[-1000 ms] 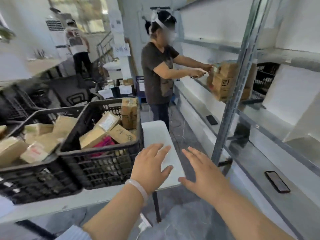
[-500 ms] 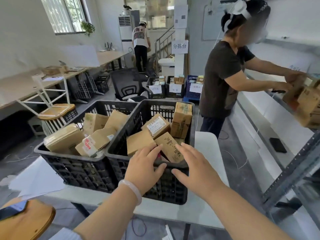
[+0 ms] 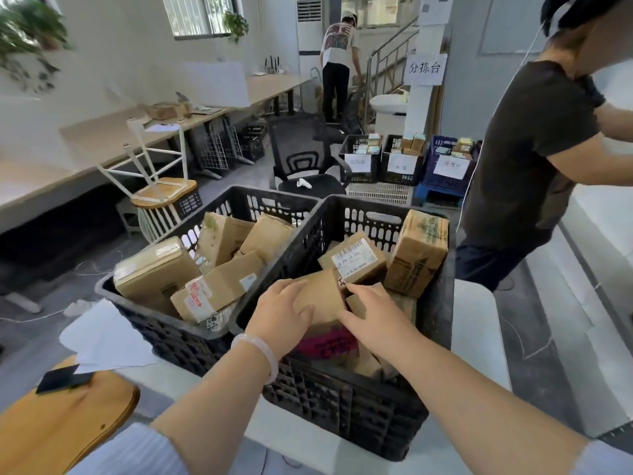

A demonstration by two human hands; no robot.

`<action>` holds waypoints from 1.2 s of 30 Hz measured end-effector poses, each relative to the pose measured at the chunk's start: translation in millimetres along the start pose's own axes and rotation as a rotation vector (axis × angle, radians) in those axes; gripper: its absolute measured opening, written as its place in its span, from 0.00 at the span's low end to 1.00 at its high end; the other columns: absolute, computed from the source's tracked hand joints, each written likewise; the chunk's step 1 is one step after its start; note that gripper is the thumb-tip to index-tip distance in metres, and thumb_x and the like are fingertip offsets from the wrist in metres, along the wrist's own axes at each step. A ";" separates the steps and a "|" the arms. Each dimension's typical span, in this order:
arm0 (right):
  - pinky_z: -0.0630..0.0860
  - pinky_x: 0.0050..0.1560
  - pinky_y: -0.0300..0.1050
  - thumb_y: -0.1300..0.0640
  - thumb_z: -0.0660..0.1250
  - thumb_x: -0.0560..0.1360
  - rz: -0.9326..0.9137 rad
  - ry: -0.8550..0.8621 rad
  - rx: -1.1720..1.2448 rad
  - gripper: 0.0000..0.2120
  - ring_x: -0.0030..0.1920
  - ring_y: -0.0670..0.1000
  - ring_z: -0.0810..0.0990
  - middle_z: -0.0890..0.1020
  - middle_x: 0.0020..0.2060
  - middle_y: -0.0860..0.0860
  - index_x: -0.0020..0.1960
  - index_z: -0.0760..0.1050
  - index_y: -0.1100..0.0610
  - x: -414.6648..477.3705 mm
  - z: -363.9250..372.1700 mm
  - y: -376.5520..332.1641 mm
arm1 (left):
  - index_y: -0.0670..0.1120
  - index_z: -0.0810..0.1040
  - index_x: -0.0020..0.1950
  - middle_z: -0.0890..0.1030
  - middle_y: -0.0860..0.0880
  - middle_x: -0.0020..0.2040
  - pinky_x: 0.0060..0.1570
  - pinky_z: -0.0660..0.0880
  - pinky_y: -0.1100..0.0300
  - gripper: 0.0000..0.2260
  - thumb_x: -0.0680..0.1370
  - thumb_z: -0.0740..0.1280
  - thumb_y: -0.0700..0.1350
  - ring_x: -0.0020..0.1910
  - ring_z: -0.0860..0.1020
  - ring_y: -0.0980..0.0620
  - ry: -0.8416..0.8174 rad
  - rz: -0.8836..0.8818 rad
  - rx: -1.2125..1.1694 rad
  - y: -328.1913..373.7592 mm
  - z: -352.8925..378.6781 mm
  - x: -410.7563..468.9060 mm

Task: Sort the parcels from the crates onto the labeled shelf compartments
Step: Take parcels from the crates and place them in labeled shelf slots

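Two black crates stand side by side on a white table [image 3: 479, 341]. Inside the right crate [image 3: 440, 303], my left hand [image 3: 281, 315] grips the left side of a plain brown parcel [image 3: 322, 296], thumb on its front face. My right hand [image 3: 376, 317] holds the same parcel's right edge, thumb at its lower corner. Behind it lie a parcel with a white label [image 3: 356, 258] and a tall taped box [image 3: 418, 252]. A pink parcel [image 3: 329, 344] lies below the held one. The left crate [image 3: 164, 325] holds several cardboard parcels.
Another person in a dark shirt [image 3: 524, 159] stands close at the right, beside the table's far end. A wooden stool [image 3: 51, 426] and loose white paper [image 3: 102, 337] are at my lower left. Labeled crates [image 3: 404, 162] and an office chair [image 3: 301, 156] stand on the floor beyond.
My view swung left from the shelf to the crates. Both hands went from hovering open above the table into the right crate and took hold of the brown parcel.
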State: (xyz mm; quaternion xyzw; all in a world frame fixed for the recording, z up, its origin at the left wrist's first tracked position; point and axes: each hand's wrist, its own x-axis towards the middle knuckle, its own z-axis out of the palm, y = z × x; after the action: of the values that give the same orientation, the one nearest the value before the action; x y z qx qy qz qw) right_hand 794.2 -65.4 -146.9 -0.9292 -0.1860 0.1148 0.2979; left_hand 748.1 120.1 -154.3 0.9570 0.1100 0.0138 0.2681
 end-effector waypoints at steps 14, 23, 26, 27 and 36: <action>0.67 0.36 0.42 0.55 0.58 0.77 0.392 -0.128 0.437 0.13 0.40 0.45 0.78 0.81 0.39 0.44 0.55 0.75 0.40 54.3 29.5 -5.6 | 0.52 0.65 0.77 0.60 0.44 0.77 0.61 0.73 0.57 0.28 0.79 0.65 0.58 0.64 0.74 0.45 -0.361 -0.156 -0.089 -18.2 1.9 71.9; 0.71 0.62 0.46 0.48 0.58 0.81 0.243 0.304 0.709 0.16 0.61 0.43 0.71 0.69 0.63 0.40 0.66 0.71 0.34 59.6 -0.5 -14.6 | 0.54 0.72 0.71 0.60 0.51 0.76 0.63 0.58 0.66 0.21 0.78 0.69 0.52 0.73 0.61 0.53 -0.066 0.016 -0.426 14.5 -29.1 89.4; 0.70 0.67 0.56 0.38 0.63 0.72 0.189 0.309 0.757 0.18 0.67 0.46 0.70 0.70 0.67 0.41 0.60 0.70 0.25 62.6 -16.4 -22.8 | 0.54 0.72 0.71 0.59 0.50 0.77 0.62 0.52 0.69 0.23 0.77 0.70 0.52 0.75 0.57 0.57 -0.006 0.065 -0.499 26.0 -36.8 93.8; 0.71 0.67 0.56 0.38 0.65 0.70 0.174 0.296 0.776 0.17 0.66 0.46 0.71 0.71 0.67 0.41 0.58 0.70 0.25 63.4 -19.0 -22.2 | 0.54 0.71 0.72 0.59 0.49 0.77 0.63 0.51 0.68 0.24 0.77 0.71 0.53 0.76 0.57 0.56 0.007 0.073 -0.504 27.9 -37.8 96.3; 0.70 0.57 0.30 0.53 0.71 0.75 0.068 0.460 0.578 0.24 0.57 0.30 0.69 0.71 0.63 0.39 0.68 0.70 0.40 50.4 -36.7 -20.6 | 0.60 0.61 0.77 0.61 0.50 0.76 0.61 0.67 0.56 0.36 0.73 0.74 0.58 0.71 0.66 0.47 -0.085 -0.012 -0.708 47.2 -34.9 101.9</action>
State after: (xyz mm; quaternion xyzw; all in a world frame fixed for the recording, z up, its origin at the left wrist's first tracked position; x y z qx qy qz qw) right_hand 845.9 -47.7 -110.6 -0.8139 -0.0434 -0.0394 0.5781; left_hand 854.1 120.8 -103.4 0.8038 0.0927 0.0097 0.5876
